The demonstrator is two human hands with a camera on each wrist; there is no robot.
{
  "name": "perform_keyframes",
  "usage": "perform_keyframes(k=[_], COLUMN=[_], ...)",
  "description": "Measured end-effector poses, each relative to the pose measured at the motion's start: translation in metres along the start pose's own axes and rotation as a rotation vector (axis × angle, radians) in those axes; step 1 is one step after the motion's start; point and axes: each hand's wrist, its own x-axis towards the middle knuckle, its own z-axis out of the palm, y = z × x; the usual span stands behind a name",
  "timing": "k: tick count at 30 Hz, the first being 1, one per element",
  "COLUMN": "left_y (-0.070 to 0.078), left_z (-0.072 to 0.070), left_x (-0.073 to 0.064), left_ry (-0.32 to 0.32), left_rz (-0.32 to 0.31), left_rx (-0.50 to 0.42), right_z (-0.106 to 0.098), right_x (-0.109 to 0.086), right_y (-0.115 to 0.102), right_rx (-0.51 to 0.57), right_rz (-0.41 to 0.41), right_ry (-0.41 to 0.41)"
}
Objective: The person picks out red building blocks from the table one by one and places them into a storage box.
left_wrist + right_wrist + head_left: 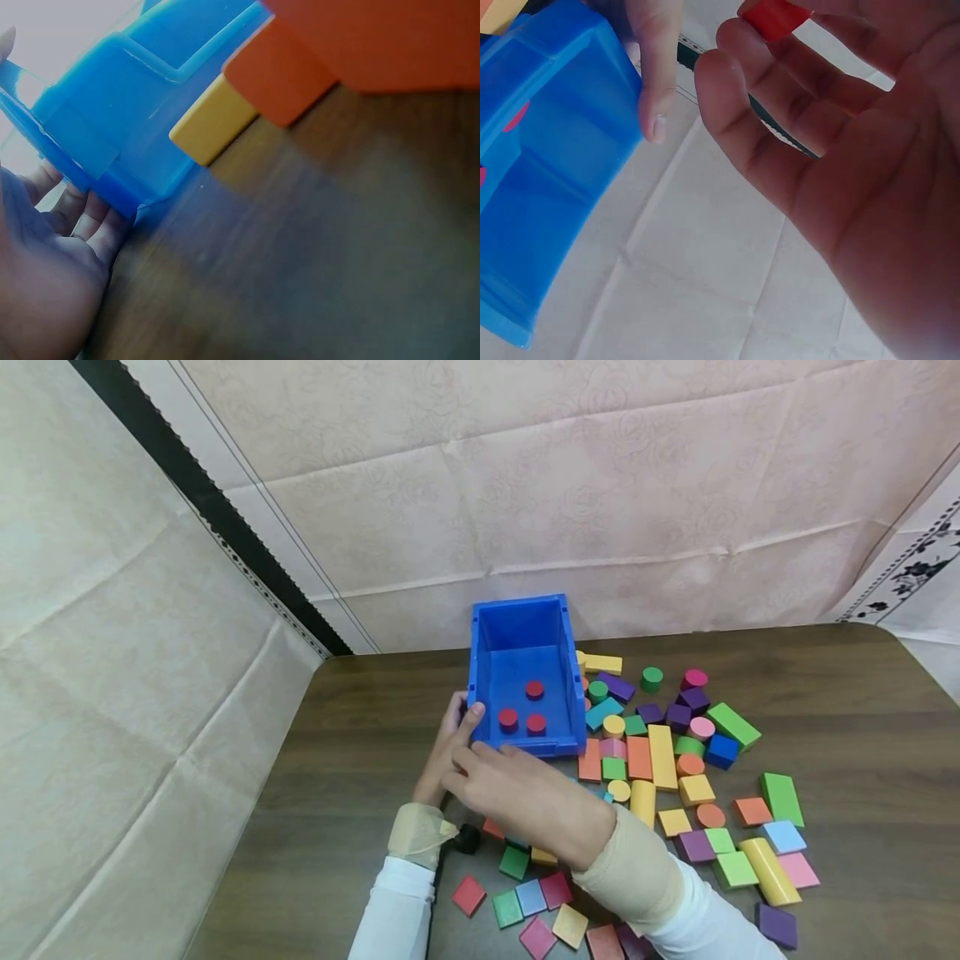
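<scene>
A blue plastic bin (513,653) stands at the back of the table, with red round blocks (534,690) on its floor. My left hand (442,756) holds the bin by its left side, thumb at the rim; in the left wrist view its fingers (75,206) touch the bin's outer wall. Just before the bin's front edge is my right hand (517,793), back upward in the head view. The right wrist view shows a small red block (776,18) pinched at its fingertips; its full shape is partly hidden, and the head view hides it.
Many coloured wooden blocks lie to the right of the bin, among them a long yellow block (662,757) and a yellow cylinder (770,872). More blocks, such as a red square one (468,895), lie below the right forearm. A cloth-covered wall (600,527) rises behind the table.
</scene>
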Motion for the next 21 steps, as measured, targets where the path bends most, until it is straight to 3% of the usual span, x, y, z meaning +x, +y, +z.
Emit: perform_keyframes(k=[10,21], left_y=[-0.0024,-0.0040], left_z=[-0.0004,-0.0010], left_x=[0.0029,0.0037], left_ry=[0.005,0.016], left_rz=[0.009,0.020], left_rx=[-0.018,0.013], right_z=[-0.0001,-0.0024], right_x=[-0.0003,-0.0008], right_y=[0.0049,0.0079], right_rx=[-0.043,-0.056], right_rz=[-0.019,-0.017], right_ry=[0.058,0.039])
